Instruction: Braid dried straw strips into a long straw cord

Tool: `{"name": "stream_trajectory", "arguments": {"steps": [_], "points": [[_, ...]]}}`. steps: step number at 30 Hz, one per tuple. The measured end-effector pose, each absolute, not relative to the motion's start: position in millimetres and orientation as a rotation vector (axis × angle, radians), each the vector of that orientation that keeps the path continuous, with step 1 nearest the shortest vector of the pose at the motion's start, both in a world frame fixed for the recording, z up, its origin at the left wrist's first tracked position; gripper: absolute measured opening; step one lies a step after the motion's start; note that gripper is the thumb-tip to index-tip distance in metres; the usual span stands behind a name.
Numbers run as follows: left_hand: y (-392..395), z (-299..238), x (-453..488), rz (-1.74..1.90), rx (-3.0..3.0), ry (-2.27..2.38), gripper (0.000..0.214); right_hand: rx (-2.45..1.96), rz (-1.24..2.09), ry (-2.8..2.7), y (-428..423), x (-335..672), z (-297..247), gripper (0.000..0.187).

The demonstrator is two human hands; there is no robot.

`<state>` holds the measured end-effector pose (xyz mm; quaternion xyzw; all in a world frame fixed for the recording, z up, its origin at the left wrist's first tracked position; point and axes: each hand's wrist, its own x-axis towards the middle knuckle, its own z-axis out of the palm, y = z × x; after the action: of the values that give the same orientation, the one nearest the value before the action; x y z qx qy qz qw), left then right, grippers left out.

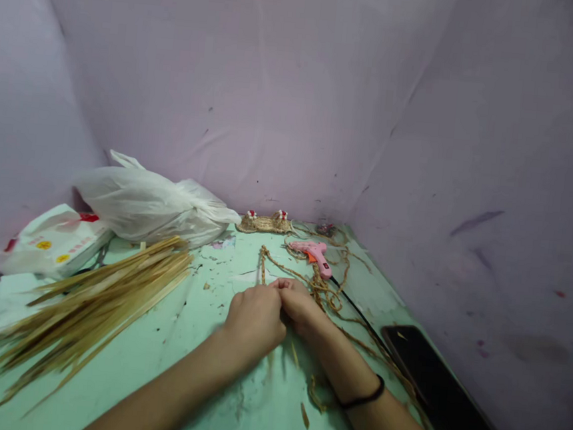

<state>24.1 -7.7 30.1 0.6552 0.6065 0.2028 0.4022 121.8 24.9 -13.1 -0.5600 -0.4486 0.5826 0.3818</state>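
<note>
My left hand (253, 320) and my right hand (300, 305) rest together on the green table (163, 365), fingers curled and pinched at the near end of a brown jute twine (265, 261) that runs away from them. More tangled twine (327, 292) lies just right of my right hand. What exactly sits between the fingertips is too small to see. A black band circles my right wrist (363, 397).
A pink glue gun (317, 255) with a black cord lies behind the hands. A bundle of straw sticks (93, 298) lies at left, with white plastic bags (151, 206) behind. A small woven piece (264, 223) sits by the wall. A black phone (432, 382) lies at right.
</note>
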Motion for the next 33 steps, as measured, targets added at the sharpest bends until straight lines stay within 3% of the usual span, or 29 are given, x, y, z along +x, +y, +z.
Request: {"name": "stream_trajectory", "arguments": {"steps": [3,9,14,23,28,33], "points": [[7.7,38.3,10.5,0.62,1.841,1.669,0.018,-1.403,1.492,-1.179,21.5,126.7,-9.6,0.004],[31.4,21.2,2.5,0.552,1.053,1.377,0.009,-1.363,1.572,-1.2,18.5,133.8,-9.0,0.009],[36.4,3.2,1.2,0.492,0.993,1.238,0.008,-1.349,1.657,-1.235,21.3,136.8,-7.5,0.005],[28.4,5.2,7.3,0.566,1.201,1.294,0.011,-1.416,1.059,-1.771,28.3,144.0,-13.2,0.004],[27.1,7.7,8.0,0.585,1.166,1.325,0.01,-1.422,1.087,-1.818,27.4,144.9,-12.1,0.008],[25.7,9.6,13.5,0.637,1.16,1.389,0.015,-1.721,0.62,-1.983,16.5,141.6,7.6,0.012]]}}
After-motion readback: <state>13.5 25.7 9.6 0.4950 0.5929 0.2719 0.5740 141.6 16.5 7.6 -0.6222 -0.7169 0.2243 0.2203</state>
